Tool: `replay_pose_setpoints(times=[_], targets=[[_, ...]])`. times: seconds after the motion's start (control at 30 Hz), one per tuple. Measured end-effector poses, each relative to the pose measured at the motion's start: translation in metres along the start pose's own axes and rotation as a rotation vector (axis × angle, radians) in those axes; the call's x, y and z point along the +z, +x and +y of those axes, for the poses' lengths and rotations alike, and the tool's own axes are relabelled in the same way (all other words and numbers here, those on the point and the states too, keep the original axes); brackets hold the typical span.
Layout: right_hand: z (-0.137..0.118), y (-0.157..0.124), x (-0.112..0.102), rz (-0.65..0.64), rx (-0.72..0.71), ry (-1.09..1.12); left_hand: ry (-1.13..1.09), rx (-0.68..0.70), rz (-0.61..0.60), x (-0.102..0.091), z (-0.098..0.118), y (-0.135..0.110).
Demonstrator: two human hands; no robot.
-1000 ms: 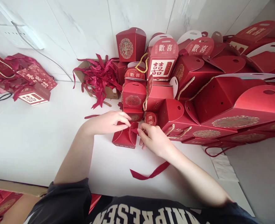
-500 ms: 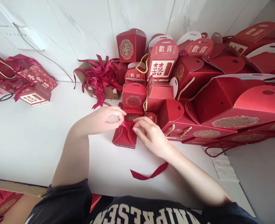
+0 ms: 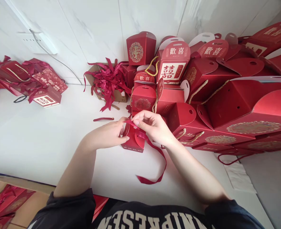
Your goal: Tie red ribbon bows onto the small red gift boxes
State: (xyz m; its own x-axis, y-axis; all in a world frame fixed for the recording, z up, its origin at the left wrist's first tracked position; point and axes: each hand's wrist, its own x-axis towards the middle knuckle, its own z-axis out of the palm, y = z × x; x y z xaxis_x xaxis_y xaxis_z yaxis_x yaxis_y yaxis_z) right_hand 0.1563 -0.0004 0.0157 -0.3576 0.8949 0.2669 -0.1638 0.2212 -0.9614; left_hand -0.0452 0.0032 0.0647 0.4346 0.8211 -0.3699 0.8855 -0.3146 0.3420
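A small red gift box (image 3: 133, 143) stands on the white table in front of me, its curved top flaps folded in. Deep red ribbon (image 3: 163, 165) passes through the top, and its long tail curls over the table to the right. My right hand (image 3: 152, 125) pinches the short end of this ribbon between thumb and fingers above the box. At the box's left side, my left hand (image 3: 109, 133) grips it, thumb toward the front and fingers behind. Part of the box top is covered by my hands.
A cardboard box (image 3: 120, 95) full of loose ribbons stands at the back. Stacked red gift boxes (image 3: 235, 124) fill the right side. Ribboned boxes (image 3: 46, 97) lie at the left. A brown-red strip (image 3: 103, 119) lies on the table (image 3: 47, 136). An open carton (image 3: 23, 184) is at lower left.
My right hand has moved left over the box top and now holds the ribbon end. My left hand has let go of the ribbon and lowered to the box's side. The view has shifted slightly.
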Motion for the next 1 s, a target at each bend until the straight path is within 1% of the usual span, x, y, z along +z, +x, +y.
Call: replay_pose_setpoints(times=[0.1, 0.17, 0.33, 0.47, 0.63, 0.8, 0.9, 1.0], targets=[[0.006, -0.002, 0.002, -0.053, 0.075, -0.163, -0.087, 0.009, -0.045, -0.007, -0.008, 0.002], [0.011, -0.003, 0.005, -0.068, 0.087, -0.239, -0.107, 0.028, -0.059, -0.013, -0.014, 0.001], [0.018, -0.003, 0.012, -0.023, 0.089, -0.341, -0.164, 0.039, -0.094, -0.018, -0.028, 0.003], [0.022, -0.002, 0.019, 0.047, 0.095, -0.344, -0.191, 0.032, -0.118, -0.018, -0.031, 0.002], [0.024, -0.002, 0.023, 0.095, 0.024, -0.259, -0.229, 0.023, -0.128, -0.018, -0.028, 0.000], [0.023, -0.003, 0.022, 0.102, 0.058, -0.304, -0.275, 0.041, -0.144, -0.020, -0.028, -0.001], [0.025, -0.003, 0.023, 0.083, 0.063, -0.325, -0.287, 0.038, -0.154, -0.021, -0.028, -0.001], [0.027, -0.002, 0.026, 0.059, 0.061, -0.321, -0.313, 0.074, -0.159, -0.020, -0.028, 0.000]])
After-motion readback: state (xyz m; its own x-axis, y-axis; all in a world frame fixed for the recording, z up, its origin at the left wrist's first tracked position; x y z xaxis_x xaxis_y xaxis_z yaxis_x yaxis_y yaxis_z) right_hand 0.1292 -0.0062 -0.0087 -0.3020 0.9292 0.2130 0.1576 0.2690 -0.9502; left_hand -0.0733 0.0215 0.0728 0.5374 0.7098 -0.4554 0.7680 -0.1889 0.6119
